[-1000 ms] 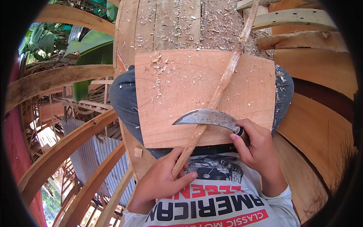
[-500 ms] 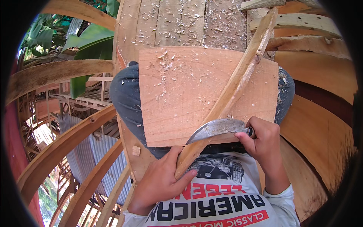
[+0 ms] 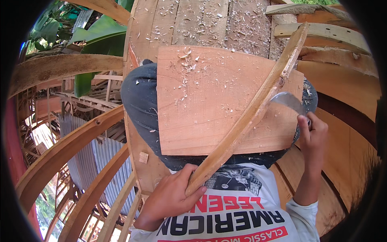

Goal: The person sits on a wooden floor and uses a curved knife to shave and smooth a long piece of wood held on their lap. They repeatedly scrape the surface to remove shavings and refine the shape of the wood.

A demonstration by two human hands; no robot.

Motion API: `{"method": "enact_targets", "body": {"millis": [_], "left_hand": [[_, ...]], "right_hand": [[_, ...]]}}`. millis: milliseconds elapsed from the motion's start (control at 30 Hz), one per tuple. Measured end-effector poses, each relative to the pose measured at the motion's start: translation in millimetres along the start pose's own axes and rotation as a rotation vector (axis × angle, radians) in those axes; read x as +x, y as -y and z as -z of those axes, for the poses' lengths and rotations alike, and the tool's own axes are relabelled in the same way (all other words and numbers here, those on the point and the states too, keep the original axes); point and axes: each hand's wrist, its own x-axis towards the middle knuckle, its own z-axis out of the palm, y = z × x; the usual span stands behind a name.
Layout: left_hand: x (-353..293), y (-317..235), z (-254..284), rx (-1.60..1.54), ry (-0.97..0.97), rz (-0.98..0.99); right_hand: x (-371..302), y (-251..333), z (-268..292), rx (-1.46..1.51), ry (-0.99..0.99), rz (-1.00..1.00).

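Note:
My left hand point(image 3: 172, 194) is wrapped round the near end of a long, slightly curved wooden strip point(image 3: 242, 128). The strip slants up and away to the right, its far end reaching past the edge of a flat wooden board point(image 3: 201, 105) that lies across my lap. In my right hand point(image 3: 313, 135), closed round its dark handle, is a curved-blade knife point(image 3: 288, 101). The blade points left, its tip close to the right side of the strip; whether it touches the wood I cannot tell. Pale shavings point(image 3: 186, 60) are scattered over the board.
I sit cross-legged on a plank floor point(image 3: 189, 24) strewn with more shavings. Curved wooden ribs point(image 3: 72, 141) rise on the left, others point(image 3: 322, 34) on the right beside wide planks point(image 3: 338, 137). A small wood block point(image 3: 143, 157) lies left of my knee. Corrugated sheets point(image 3: 113, 161) lie beyond the left ribs.
My right hand has carried the knife away from the strip's near part, rightward and farther up along it. My left hand keeps its hold on the strip. The view has shifted slightly.

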Motion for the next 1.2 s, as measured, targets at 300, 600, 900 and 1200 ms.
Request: {"method": "enact_targets", "body": {"millis": [300,600,900,1200], "left_hand": [[-16.7,-7.9,-10.3,0.17,-0.341,0.086],[-11.2,0.9,-23.5,0.295,-0.539,0.01],[-1.5,-1.1,-20.0,0.297,-0.471,0.03],[5.1,7.4,-20.1,0.291,-0.455,0.005]], "right_hand": [[-37.8,38.8,-24.0,0.214,0.245,0.123],[-40.5,61.3,-19.9,0.064,0.34,0.284],[-37.8,49.8,-28.1,-0.116,0.259,0.309],[-36.4,50.8,-33.3,-0.129,0.281,0.345]]}}
